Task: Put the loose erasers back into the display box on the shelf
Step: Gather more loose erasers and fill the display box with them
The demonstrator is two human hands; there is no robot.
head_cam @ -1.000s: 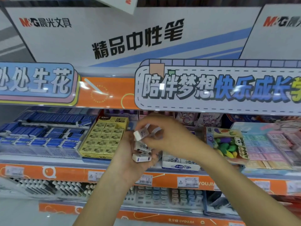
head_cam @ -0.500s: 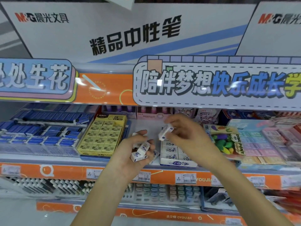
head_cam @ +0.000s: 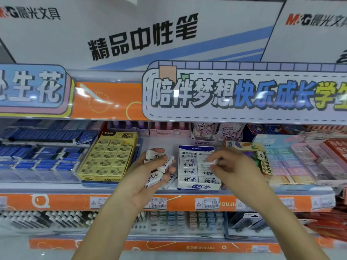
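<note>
Erasers point(head_cam: 156, 167), white blocks, gripped in L hand point(head_cam: 148, 177); R hand point(head_cam: 232, 166) pinches one over cardboard display box point(head_cam: 198, 186).

A stationery shop shelf unit fills the view. The landmark is the orange shelf edge point(head_cam: 56, 201) running across the middle, carrying small white price tags point(head_cam: 207, 203). Above it, a yellow box point(head_cam: 109, 156) of small packets sits on the shelf, with blue packets point(head_cam: 37, 158) to that box's left and pastel packets point(head_cam: 293, 162) far to the right. Higher still hangs a cartoon-lettered banner point(head_cam: 244, 94), and above that a white sign board point(head_cam: 142, 34) with large black characters. Below the orange edge, a lower shelf holds rows of pens point(head_cam: 47, 220). Lighting is bright and even.
</note>
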